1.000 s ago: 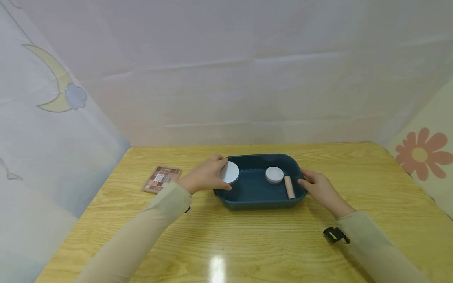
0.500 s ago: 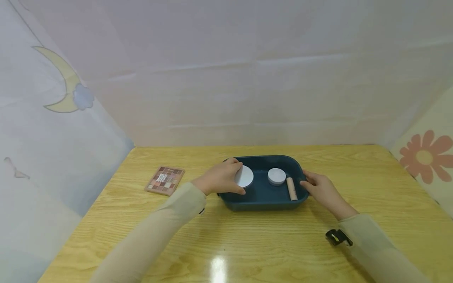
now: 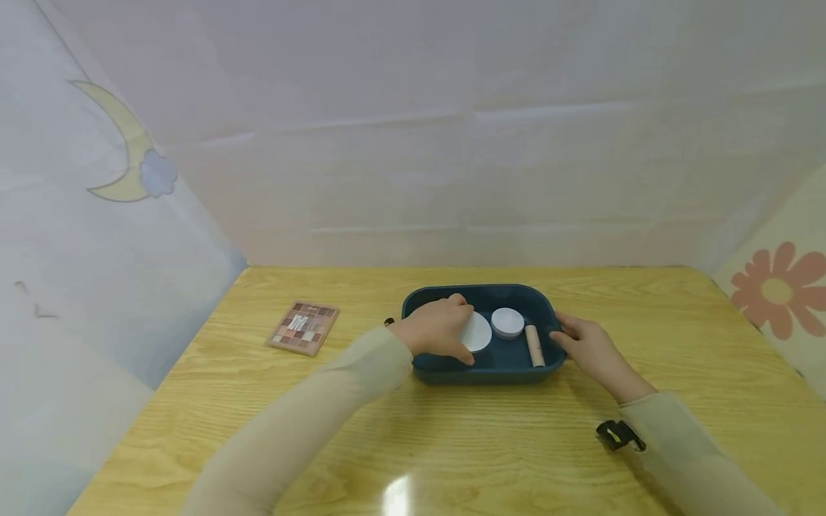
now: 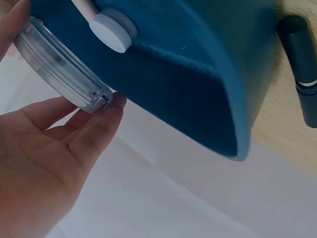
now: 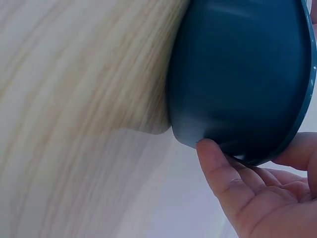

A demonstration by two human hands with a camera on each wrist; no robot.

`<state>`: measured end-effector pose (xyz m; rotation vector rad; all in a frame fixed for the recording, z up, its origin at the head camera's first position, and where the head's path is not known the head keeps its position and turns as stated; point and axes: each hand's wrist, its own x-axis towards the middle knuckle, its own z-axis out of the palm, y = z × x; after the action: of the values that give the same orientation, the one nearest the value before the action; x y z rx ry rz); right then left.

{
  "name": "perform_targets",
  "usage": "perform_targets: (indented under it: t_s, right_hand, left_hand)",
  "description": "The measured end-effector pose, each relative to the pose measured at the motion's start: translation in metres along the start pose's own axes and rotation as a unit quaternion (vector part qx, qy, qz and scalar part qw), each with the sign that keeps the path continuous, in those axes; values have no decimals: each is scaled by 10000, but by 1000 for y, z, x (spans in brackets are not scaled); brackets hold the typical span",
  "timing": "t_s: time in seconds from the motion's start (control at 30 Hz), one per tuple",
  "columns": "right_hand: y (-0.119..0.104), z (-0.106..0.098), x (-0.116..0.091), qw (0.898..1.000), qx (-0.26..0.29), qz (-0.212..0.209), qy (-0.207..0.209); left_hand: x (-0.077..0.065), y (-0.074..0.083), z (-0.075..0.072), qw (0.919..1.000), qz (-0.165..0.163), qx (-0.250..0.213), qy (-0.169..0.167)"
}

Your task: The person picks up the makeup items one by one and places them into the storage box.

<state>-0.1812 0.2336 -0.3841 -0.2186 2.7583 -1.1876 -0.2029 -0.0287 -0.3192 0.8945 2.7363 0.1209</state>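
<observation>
My left hand (image 3: 442, 326) holds a round, flat jar with a white lid (image 3: 477, 332) over the left half of a dark teal tub (image 3: 480, 376). In the left wrist view the side of that jar (image 4: 62, 67) is clear plastic, gripped between thumb and fingers. Inside the tub, toward the right, a smaller round white-lidded pot (image 3: 508, 322) sits beside a pale pink tube (image 3: 535, 346). My right hand (image 3: 590, 347) grips the tub's right end. The right wrist view shows its fingers against the outer wall (image 5: 237, 79), with the thumb at the rim.
An eyeshadow palette (image 3: 303, 327) lies on the wooden table (image 3: 361, 444) left of the tub. Close by the tub's left end is a dark lipstick-like tube (image 4: 299, 64). A pale cloth wall (image 3: 413, 179) rises behind the table's back edge.
My left hand has carried the round jar rightward, from the tub's left end toward the small pot. The right hand keeps its grip on the tub. The head view has shifted slightly.
</observation>
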Motion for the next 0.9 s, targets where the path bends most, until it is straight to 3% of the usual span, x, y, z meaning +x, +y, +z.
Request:
perform_targets:
  t_s: [0.47, 0.9]
  right_hand:
    - [4, -1, 1, 9998, -126, -160, 74]
    - [4, -1, 3, 9997, -156, -191, 50]
  left_hand:
    - [22, 23, 2, 9941, 51, 1004, -395]
    - [31, 32, 5, 9903, 210, 1216, -639]
